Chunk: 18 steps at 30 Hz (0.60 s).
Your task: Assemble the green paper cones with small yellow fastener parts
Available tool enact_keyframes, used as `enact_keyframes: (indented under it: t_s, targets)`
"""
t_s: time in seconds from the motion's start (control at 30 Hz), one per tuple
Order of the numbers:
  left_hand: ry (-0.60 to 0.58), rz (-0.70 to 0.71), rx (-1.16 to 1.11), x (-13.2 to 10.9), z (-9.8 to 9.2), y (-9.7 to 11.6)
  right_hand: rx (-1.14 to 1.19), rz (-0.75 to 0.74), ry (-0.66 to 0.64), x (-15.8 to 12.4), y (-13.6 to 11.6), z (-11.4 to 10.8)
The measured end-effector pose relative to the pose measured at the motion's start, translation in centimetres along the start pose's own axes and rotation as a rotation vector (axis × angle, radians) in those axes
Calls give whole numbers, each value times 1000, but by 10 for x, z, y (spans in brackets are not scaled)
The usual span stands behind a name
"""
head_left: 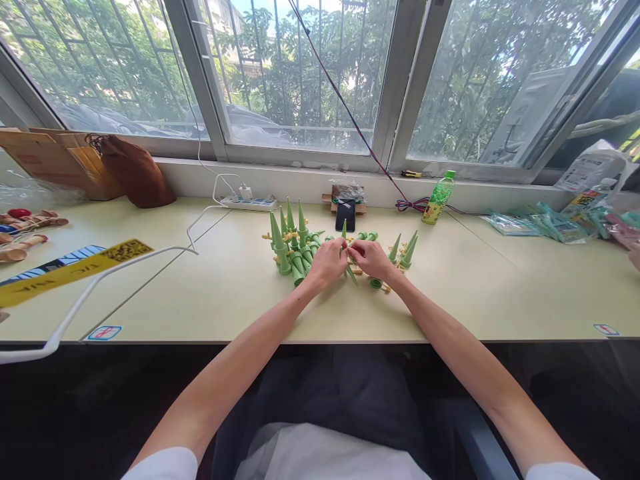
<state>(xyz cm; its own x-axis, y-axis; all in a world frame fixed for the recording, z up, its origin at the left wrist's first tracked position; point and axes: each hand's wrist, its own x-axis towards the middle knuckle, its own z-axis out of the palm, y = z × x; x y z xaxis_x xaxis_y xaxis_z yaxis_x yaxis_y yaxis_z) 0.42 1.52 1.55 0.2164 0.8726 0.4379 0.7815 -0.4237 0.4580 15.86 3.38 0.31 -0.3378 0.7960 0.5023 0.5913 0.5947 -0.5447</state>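
My left hand [327,262] is closed around a green plastic watering spike [345,229], its pointed tip showing above the fingers. Close against it, my right hand [371,258] has its fingers pinched together at the spike; what lies between those fingertips is too small and covered to make out. Left of my hands, a cluster of green spikes [281,252] stands and lies on the table, several with small yellow valves. More upright spikes [409,252] are to the right of my right hand. A loose yellow valve [387,289] lies near my right wrist.
Behind the spikes are a dark phone [345,215] and a power strip [250,202]. A green-capped bottle [439,198] stands back right, near bagged items [555,221]. A white cable [165,252] and yellow tag [75,272] cross the left side. Part of another person's hand [635,255] shows far right.
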Motion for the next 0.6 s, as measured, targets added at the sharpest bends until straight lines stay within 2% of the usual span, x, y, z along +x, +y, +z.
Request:
enact_keyframes:
  t_s: [0.6]
  targets:
    - [-17, 20, 9, 0, 0, 0, -4, 9, -21, 0, 1, 0]
